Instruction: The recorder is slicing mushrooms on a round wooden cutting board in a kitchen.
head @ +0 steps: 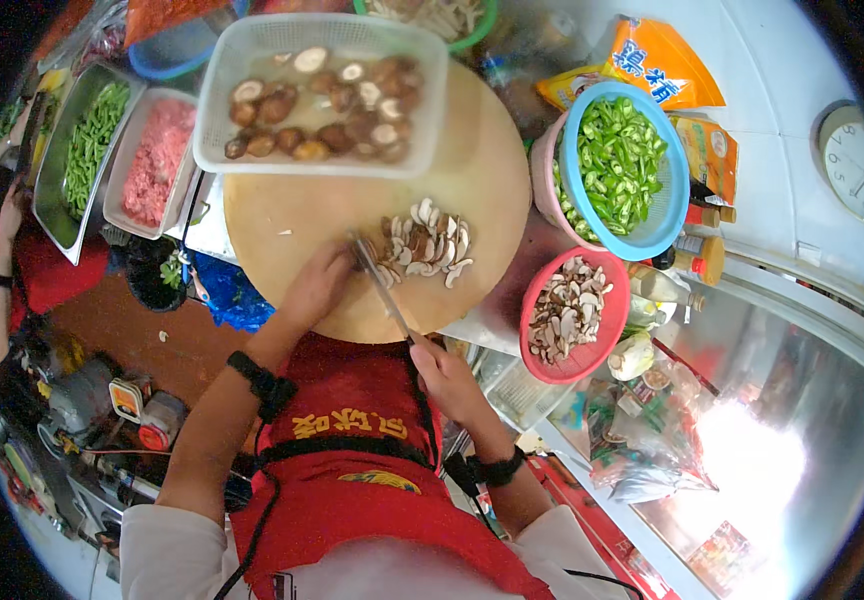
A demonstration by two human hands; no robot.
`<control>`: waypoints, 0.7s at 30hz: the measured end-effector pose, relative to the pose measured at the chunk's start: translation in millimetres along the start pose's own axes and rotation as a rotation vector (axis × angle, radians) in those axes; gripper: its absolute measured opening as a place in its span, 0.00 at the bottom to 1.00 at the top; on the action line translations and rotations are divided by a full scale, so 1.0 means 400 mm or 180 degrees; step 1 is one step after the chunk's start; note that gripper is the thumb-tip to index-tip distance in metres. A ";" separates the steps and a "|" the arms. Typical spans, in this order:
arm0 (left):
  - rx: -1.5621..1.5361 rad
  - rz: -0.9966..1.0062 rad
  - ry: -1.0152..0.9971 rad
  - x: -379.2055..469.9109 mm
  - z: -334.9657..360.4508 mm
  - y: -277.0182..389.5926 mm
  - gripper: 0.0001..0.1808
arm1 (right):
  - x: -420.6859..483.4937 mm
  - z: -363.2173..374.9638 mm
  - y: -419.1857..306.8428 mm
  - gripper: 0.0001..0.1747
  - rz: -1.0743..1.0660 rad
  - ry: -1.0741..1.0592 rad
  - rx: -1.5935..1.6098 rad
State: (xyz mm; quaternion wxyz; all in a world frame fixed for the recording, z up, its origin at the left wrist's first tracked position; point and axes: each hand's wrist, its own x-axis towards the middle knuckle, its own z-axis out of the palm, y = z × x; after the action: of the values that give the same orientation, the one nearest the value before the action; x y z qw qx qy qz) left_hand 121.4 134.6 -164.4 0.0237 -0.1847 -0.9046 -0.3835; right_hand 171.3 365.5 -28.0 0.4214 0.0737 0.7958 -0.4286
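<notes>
My right hand (443,375) grips the handle of a kitchen knife (387,292), its blade pointing away over a round cutting board (282,210). The fingers of my left hand (319,285) are bent down on the board, close against the left side of the blade. Something dark brown and blurred is at those fingertips; whether it is a mushroom in their hold cannot be seen clearly. Sliced mushrooms (432,244) lie in a loose heap right of the blade. Across the board's far part rests a white plastic basket (319,161) with whole mushrooms (334,135) in it.
On the right stand a red basket of sliced mushrooms (571,307) and a blue basket of cut green peppers (619,165), with bottles (694,259) beyond. On the left are a tray of minced meat (154,165) and a metal pan of chopped green beans (94,142). Another person's arm (1,300) shows far left.
</notes>
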 end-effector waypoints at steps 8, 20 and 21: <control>-0.0006 0.0021 -0.0042 0.003 -0.004 0.005 0.18 | 0.064 0.037 -0.002 0.30 -0.0089 0.0194 0.0025; -0.0011 -0.0056 0.0154 -0.015 0.015 -0.013 0.21 | 0.006 0.007 -0.028 0.30 0.0531 -0.0187 -0.0187; 0.0020 -0.0054 0.0140 -0.016 0.015 -0.012 0.21 | 0.027 0.028 -0.008 0.29 0.0366 -0.0052 -0.0209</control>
State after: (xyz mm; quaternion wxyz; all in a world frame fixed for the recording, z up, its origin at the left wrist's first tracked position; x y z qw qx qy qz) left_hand 126.3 133.8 -172.9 0.0409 -0.1684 -0.9066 -0.3848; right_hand 169.6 352.5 -37.1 0.4540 0.1020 0.8003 -0.3780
